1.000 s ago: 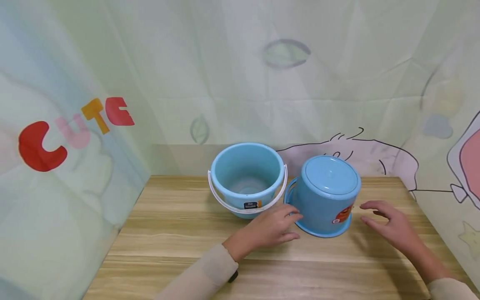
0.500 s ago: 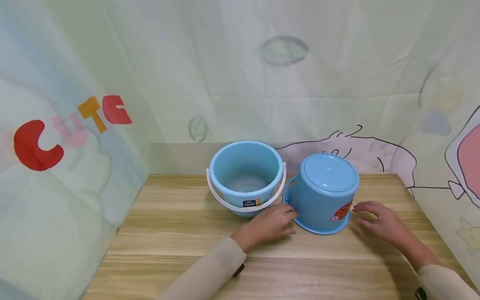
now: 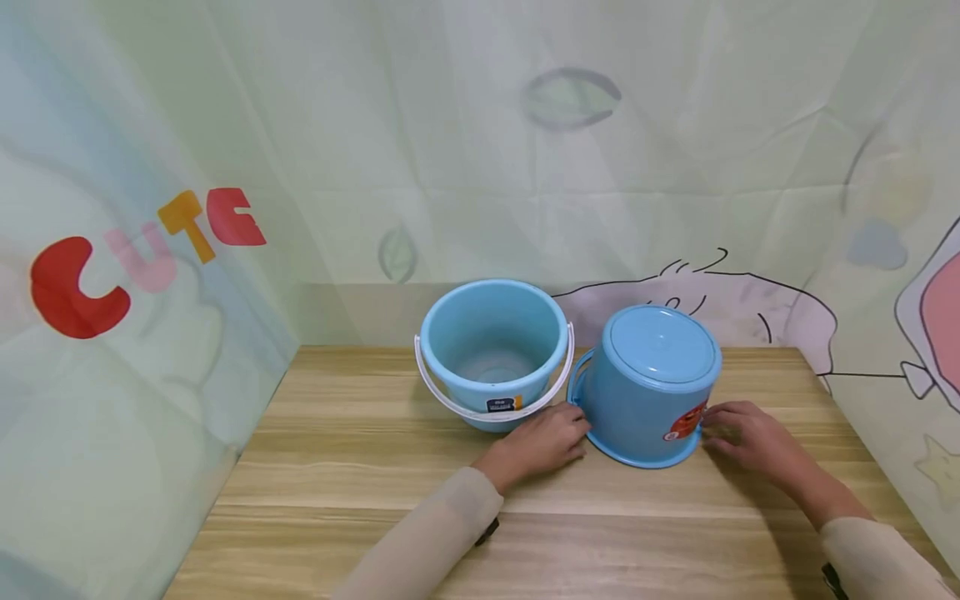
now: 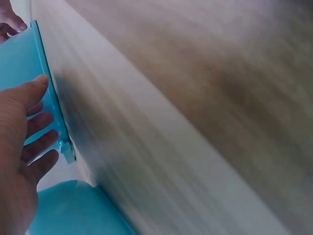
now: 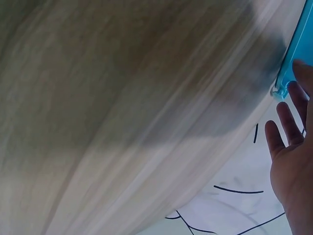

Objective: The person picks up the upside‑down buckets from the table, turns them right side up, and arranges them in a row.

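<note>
A blue bucket [image 3: 645, 417] with a red sticker stands upside down on the table, its rim resting on the wood. Beside its left edge is my left hand [image 3: 542, 443], fingertips right at the rim; the left wrist view shows the fingers spread and slightly bent by the bucket wall [image 4: 17, 63]. On the opposite side, my right hand [image 3: 757, 443] has its fingertips at the rim near the sticker. In the right wrist view its fingers are fairly straight, with the thumb against the blue bucket's side [image 5: 302, 44]. The first bucket's blue handle [image 3: 577, 379] shows at its left.
A lighter blue bucket [image 3: 491, 321] stands upright to the left, close behind my left hand, with a white handle [image 3: 450, 407] hanging at its front. The wooden table [image 3: 322, 467] meets a printed cloth [image 3: 352, 183] at the back and sides.
Both hands have moved in toward the upside-down bucket: the right hand leftward to its rim, the left hand slightly lower at its left edge. The buckets stay in place.
</note>
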`<action>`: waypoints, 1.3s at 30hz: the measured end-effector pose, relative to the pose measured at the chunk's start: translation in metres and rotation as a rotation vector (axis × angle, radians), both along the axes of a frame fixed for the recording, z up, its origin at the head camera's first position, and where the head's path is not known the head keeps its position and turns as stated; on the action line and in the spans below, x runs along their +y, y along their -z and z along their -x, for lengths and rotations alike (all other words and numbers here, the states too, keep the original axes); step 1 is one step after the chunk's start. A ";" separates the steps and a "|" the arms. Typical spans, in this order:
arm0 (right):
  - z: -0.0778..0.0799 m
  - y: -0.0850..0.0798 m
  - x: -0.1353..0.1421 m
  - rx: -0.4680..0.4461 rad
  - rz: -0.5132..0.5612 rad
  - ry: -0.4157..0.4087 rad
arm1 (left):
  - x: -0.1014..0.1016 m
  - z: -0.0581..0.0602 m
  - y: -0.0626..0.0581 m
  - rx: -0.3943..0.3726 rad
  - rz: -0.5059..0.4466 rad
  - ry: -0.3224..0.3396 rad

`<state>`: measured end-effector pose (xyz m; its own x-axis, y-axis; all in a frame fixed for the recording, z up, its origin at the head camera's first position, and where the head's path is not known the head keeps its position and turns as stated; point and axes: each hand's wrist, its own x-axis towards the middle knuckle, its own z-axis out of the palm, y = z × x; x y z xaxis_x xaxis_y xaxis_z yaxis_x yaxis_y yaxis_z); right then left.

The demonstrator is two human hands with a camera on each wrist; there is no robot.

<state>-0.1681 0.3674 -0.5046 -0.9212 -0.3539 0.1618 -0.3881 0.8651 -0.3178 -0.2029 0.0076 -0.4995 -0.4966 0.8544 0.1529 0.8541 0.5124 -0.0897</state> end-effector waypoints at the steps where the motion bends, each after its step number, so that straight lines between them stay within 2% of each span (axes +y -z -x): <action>1: 0.001 0.000 0.000 -0.004 -0.003 -0.003 | 0.000 0.001 0.001 0.004 0.004 0.003; 6: 0.004 0.003 -0.002 -0.005 -0.026 -0.031 | 0.002 0.005 0.005 0.032 0.008 0.019; 10: 0.005 0.005 -0.003 0.029 -0.060 -0.054 | 0.005 0.006 0.006 0.043 0.011 0.024; 18: 0.006 0.012 -0.003 0.188 -0.124 -0.143 | 0.011 0.008 0.007 0.052 0.060 0.006; 25: 0.011 0.013 -0.002 0.323 -0.130 -0.222 | 0.017 0.008 0.008 0.043 0.020 -0.030; 32: 0.012 0.013 -0.002 0.313 -0.141 -0.233 | 0.021 0.007 0.008 0.064 0.030 -0.058; 39: 0.013 0.013 -0.002 0.288 -0.153 -0.207 | 0.021 0.006 0.007 0.078 0.060 -0.063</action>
<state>-0.1807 0.3651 -0.5178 -0.7520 -0.5679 0.3345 -0.6143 0.7879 -0.0434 -0.2094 0.0288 -0.5066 -0.5378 0.8309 0.1426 0.8096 0.5562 -0.1874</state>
